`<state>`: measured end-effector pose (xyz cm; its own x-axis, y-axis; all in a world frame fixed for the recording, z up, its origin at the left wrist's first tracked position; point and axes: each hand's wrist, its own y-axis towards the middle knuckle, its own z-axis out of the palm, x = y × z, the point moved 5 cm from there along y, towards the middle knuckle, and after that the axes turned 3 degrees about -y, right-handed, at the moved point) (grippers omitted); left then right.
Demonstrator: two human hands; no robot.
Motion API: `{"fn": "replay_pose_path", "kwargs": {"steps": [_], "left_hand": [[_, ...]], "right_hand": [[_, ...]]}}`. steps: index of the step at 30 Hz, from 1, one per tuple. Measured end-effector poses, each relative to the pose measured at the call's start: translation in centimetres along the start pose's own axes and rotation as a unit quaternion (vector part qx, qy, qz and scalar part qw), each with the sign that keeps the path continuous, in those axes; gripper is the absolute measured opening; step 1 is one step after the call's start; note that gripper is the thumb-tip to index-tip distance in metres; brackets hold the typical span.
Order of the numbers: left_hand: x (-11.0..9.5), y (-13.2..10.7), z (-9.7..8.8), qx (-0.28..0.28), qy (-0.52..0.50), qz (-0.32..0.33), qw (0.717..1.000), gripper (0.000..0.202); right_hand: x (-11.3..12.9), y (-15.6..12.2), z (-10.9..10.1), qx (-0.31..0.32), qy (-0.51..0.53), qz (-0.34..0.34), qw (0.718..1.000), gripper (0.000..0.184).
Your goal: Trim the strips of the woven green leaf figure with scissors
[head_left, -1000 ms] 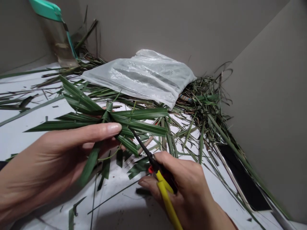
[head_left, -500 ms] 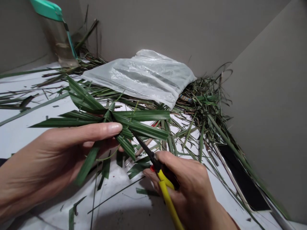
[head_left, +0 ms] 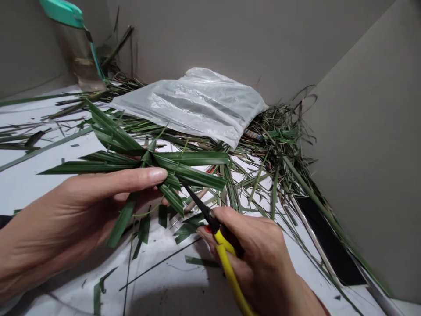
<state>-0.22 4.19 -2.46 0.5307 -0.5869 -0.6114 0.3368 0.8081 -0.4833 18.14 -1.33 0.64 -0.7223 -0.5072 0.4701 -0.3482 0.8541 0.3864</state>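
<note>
1. The left hand [head_left: 75, 215] is clenching a bundle of crossed green leaf strips [head_left: 148, 164], pinching it at the crossing between the thumb on top and the fingers underneath.
2. The right hand [head_left: 259, 254] is grasping a pair of yellow-handled scissors [head_left: 226, 263] firmly, with its fingers wrapped around the handles.
3. The black blades [head_left: 200, 208] are pointing up and to the left, their tips reaching just beside the lower strips of the bundle. Whether they are cutting a strip, I cannot tell.
4. The bundle is hanging in the air above a white work surface [head_left: 36, 193], its long strips fanning outward in several directions.
5. Loose leaf trimmings [head_left: 210, 228] are lying scattered across that surface beneath the hands.
6. A heap of dry and green leaf scraps [head_left: 279, 140] is piling up against the grey wall [head_left: 362, 131] at the far right.
7. A crumpled clear plastic bag [head_left: 194, 105] is lying on the leaves beyond the hands.
8. A clear bottle with a teal lid [head_left: 79, 52] is standing in the far left corner.
</note>
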Motion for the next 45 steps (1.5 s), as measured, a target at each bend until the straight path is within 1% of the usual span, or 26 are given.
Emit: {"fn": "replay_pose_path", "kwargs": {"steps": [4,7,10,12,15,17,20,23,26,30,33,35,38,39,41,43,45], "left_hand": [[-0.1,0.2,0.1,0.008,0.003,0.016,1.0,0.024],[-0.2,0.4,0.1,-0.014,-0.019,0.022,0.999,0.027],[-0.2,0.4,0.2,-0.053,-0.029,0.01,0.998,0.025],[-0.4,0.3,0.2,-0.096,-0.028,0.01,0.995,0.018],[-0.9,0.1,0.0,-0.169,-0.034,0.032,0.985,0.012],[-1.3,0.1,0.2,-0.19,-0.033,0.043,0.98,0.008],[-1.6,0.1,0.9,-0.168,-0.026,0.052,0.984,0.004],[-1.9,-0.2,1.2,-0.16,-0.025,0.078,0.984,0.009],[-2.0,-0.3,1.3,-0.157,-0.024,0.091,0.983,0.015],[-2.2,-0.2,1.3,-0.152,-0.033,0.107,0.982,0.02],[-2.2,-0.2,1.0,-0.143,-0.05,0.105,0.983,0.018],[-2.3,-0.1,0.9,-0.117,-0.055,0.105,0.986,0.014],[-2.4,0.1,0.9,-0.048,-0.034,0.116,0.992,0.005],[-2.4,0.2,0.9,-0.022,-0.02,0.12,0.992,0.007],[-2.4,0.2,0.9,0.019,0.018,0.128,0.991,0.016],[-2.3,0.2,0.7,0.038,0.056,0.136,0.988,0.024],[-2.2,0.0,0.7,0.043,0.077,0.135,0.987,0.027]], "right_hand": [[0.0,0.0,0.0,-0.001,-0.01,-0.005,1.0,0.025],[-0.2,0.0,0.0,0.001,-0.008,-0.011,1.0,0.021],[-0.3,-0.1,0.1,0.0,-0.01,-0.015,1.0,0.017],[-0.4,-0.1,0.2,0.006,-0.011,-0.008,1.0,0.015],[-0.8,-0.1,0.4,0.008,0.005,0.013,1.0,0.015],[-1.1,0.0,0.4,0.002,0.022,0.027,0.999,0.017],[-1.5,0.3,0.1,-0.007,0.044,0.05,0.998,0.02],[-1.8,0.8,-0.4,-0.025,0.065,0.076,0.995,0.028],[-2.0,1.3,-0.8,-0.039,0.08,0.098,0.991,0.033],[-2.2,1.5,-0.9,-0.031,0.104,0.112,0.988,0.034],[-2.6,1.6,-0.9,-0.034,0.103,0.128,0.986,0.039],[-2.9,1.7,-0.9,-0.035,0.114,0.15,0.981,0.042],[-3.4,1.5,-0.6,-0.024,0.189,0.207,0.96,0.04],[-3.4,1.4,-0.4,-0.013,0.227,0.228,0.947,0.039],[-3.4,1.2,0.2,0.011,0.302,0.266,0.915,0.039],[-3.2,1.0,0.6,0.027,0.355,0.288,0.889,0.042],[-3.0,0.9,0.9,0.034,0.378,0.296,0.876,0.044]]}}
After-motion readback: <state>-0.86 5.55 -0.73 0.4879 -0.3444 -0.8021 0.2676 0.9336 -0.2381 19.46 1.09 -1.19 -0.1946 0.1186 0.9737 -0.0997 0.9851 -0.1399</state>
